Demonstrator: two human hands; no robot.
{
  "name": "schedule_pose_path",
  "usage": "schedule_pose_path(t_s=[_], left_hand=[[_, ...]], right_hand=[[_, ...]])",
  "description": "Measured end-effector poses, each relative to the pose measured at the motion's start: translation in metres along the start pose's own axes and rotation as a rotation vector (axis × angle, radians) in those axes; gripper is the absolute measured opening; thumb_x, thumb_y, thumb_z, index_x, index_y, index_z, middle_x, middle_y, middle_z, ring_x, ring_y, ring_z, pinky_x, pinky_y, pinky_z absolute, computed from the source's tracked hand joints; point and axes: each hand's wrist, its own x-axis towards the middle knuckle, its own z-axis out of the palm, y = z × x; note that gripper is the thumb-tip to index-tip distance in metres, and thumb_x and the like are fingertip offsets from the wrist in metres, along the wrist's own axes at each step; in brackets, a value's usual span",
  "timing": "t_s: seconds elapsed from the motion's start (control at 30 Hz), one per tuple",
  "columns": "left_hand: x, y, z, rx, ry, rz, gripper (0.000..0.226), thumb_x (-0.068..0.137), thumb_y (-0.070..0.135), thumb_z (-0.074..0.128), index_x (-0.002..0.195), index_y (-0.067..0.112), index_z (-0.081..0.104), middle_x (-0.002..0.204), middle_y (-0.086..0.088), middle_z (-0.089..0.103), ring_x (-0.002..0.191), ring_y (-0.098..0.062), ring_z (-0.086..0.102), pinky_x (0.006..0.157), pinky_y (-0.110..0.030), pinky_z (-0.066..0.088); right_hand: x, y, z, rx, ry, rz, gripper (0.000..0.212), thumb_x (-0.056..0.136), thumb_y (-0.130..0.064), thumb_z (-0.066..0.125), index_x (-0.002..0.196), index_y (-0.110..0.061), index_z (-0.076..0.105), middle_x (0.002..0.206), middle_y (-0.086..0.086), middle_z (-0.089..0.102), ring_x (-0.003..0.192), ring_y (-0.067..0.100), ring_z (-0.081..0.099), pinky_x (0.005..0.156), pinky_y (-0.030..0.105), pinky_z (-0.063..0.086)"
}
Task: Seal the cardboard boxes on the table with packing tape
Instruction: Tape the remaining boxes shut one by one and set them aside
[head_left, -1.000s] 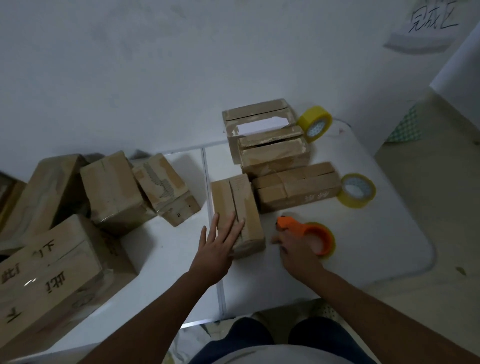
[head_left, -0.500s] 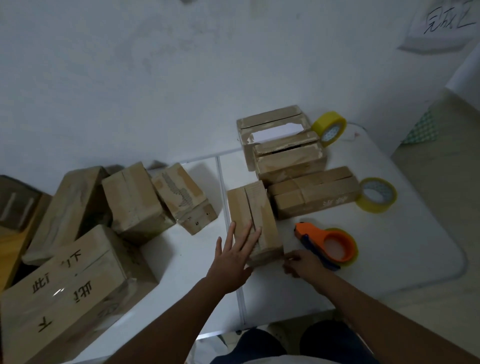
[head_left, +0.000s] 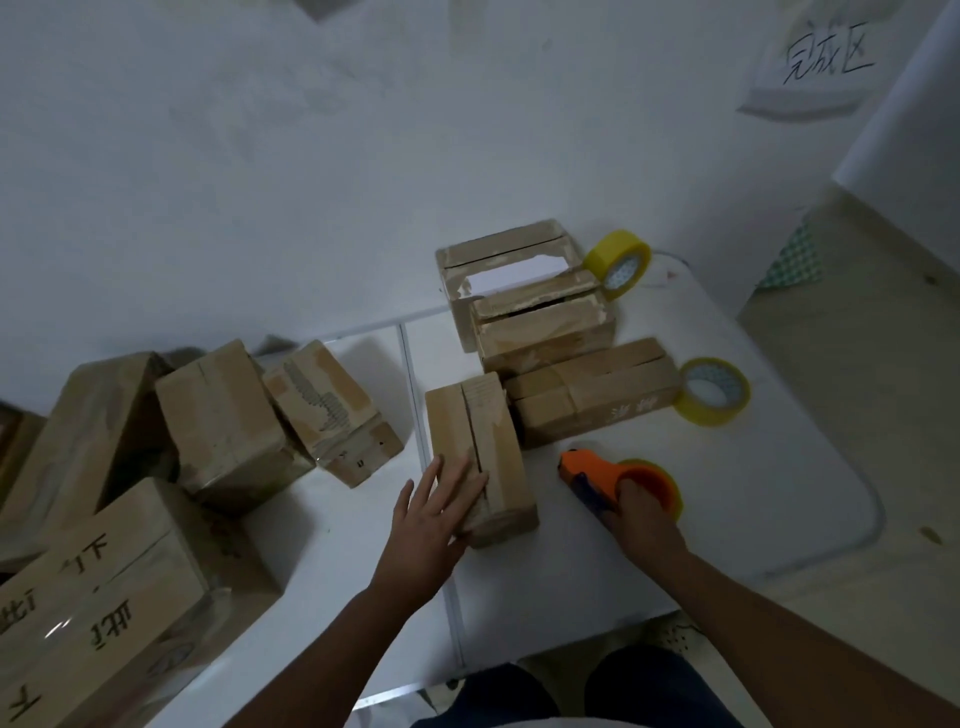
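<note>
Box (head_left: 480, 457) under the left hand (head_left: 434, 512), flat fingers pressing down on its near end, gripping nothing. Slit between the top flaps open, no tape on it yet. Probably light and stiff, easy to push by mistake, so best held down flat like this. Right hand (head_left: 641, 514) just beside the box, fingers curled round the orange tape holder (head_left: 618, 480) on the white table (head_left: 571, 582). Holder hard and easy to grip by its ring.

Matt brown cardboard boxes (head_left: 480, 452), glossy yellow tape roll (head_left: 621, 262), smooth white table (head_left: 753, 493), orange plastic dispenser (head_left: 597, 467)
</note>
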Motion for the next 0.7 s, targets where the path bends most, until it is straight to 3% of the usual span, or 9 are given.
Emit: schedule_pose_path(t_s=[0.07,0.13,0.2,0.3,0.37,0.43,0.5,0.6,0.7], left_hand=[[-0.003,-0.005,-0.003,-0.001,0.022,-0.004,0.088,0.092,0.040,0.066,0.154,0.049,0.004,0.166,0.012,-0.005,0.152,-0.022,-0.005,0.118,-0.055,0.010],[-0.004,-0.006,-0.009,-0.019,0.037,0.007,0.074,0.094,0.060,0.049,0.155,0.047,0.009,0.165,0.015,-0.006,0.152,-0.018,-0.011,0.119,-0.051,0.002],[-0.001,0.000,-0.018,-0.090,0.047,0.023,0.066,0.096,0.068,0.032,0.155,0.044,0.016,0.165,0.015,-0.001,0.152,-0.014,-0.008,0.118,-0.046,0.000],[0.012,0.023,-0.038,-0.336,0.111,-0.048,0.055,0.101,0.056,0.038,0.151,0.035,0.036,0.162,0.014,0.021,0.148,-0.008,0.022,0.116,-0.034,0.024],[0.024,0.043,-0.055,-0.664,0.113,-0.276,0.042,0.101,0.044,0.046,0.142,0.034,0.049,0.149,0.015,0.043,0.136,-0.008,0.042,0.103,-0.026,0.042],[0.038,0.062,-0.068,-1.108,0.070,-0.581,0.028,0.100,0.038,0.052,0.127,0.034,0.061,0.130,0.008,0.061,0.120,-0.013,0.056,0.085,-0.026,0.049],[0.050,0.071,-0.068,-1.360,-0.020,-0.739,0.025,0.099,0.038,0.056,0.119,0.026,0.067,0.119,-0.002,0.068,0.112,-0.017,0.061,0.078,-0.029,0.049],[0.057,0.079,-0.067,-1.462,-0.103,-0.793,0.028,0.098,0.038,0.058,0.106,0.014,0.070,0.106,-0.013,0.069,0.095,-0.019,0.060,0.078,-0.031,0.048],[0.059,0.088,-0.074,-1.533,-0.145,-0.781,0.035,0.101,0.041,0.052,0.087,0.012,0.067,0.082,-0.011,0.053,0.073,-0.020,0.046,0.072,-0.032,0.038]], right_hand=[[-0.006,-0.010,-0.015,-0.028,-0.002,-0.034,0.013,0.100,-0.022,0.049,0.107,-0.015,0.041,0.113,0.013,0.057,0.096,0.024,0.054,0.075,0.030,0.042],[-0.017,-0.022,-0.037,-0.038,-0.083,-0.134,0.017,0.103,-0.019,0.041,0.116,-0.025,0.032,0.120,0.025,0.054,0.107,0.031,0.053,0.090,0.036,0.044],[-0.019,-0.025,-0.048,-0.006,0.001,-0.183,0.023,0.105,-0.018,0.035,0.126,-0.012,0.042,0.133,0.023,0.053,0.111,0.029,0.054,0.089,0.032,0.042],[-0.019,-0.016,-0.049,0.228,0.173,-0.186,0.024,0.103,-0.019,0.040,0.109,-0.007,0.060,0.103,0.013,0.067,0.083,0.020,0.058,0.068,0.029,0.041],[-0.024,-0.018,-0.059,0.330,0.181,-0.179,0.021,0.102,-0.021,0.045,0.098,-0.009,0.061,0.088,0.009,0.066,0.077,0.020,0.059,0.061,0.027,0.041],[-0.031,-0.024,-0.072,0.404,0.216,-0.200,0.020,0.100,-0.029,0.049,0.089,-0.016,0.058,0.080,0.000,0.062,0.074,0.016,0.059,0.057,0.022,0.039],[-0.038,-0.029,-0.084,0.440,0.249,-0.240,0.018,0.098,-0.033,0.051,0.089,-0.020,0.059,0.080,-0.007,0.061,0.075,0.008,0.059,0.057,0.018,0.040],[-0.047,-0.031,-0.092,0.471,0.262,-0.272,0.020,0.097,-0.036,0.054,0.089,-0.021,0.064,0.084,-0.010,0.064,0.078,0.000,0.060,0.060,0.015,0.043],[-0.053,-0.035,-0.100,0.497,0.269,-0.286,0.027,0.095,-0.040,0.056,0.089,-0.017,0.068,0.087,-0.006,0.068,0.079,0.003,0.063,0.066,0.026,0.051]])
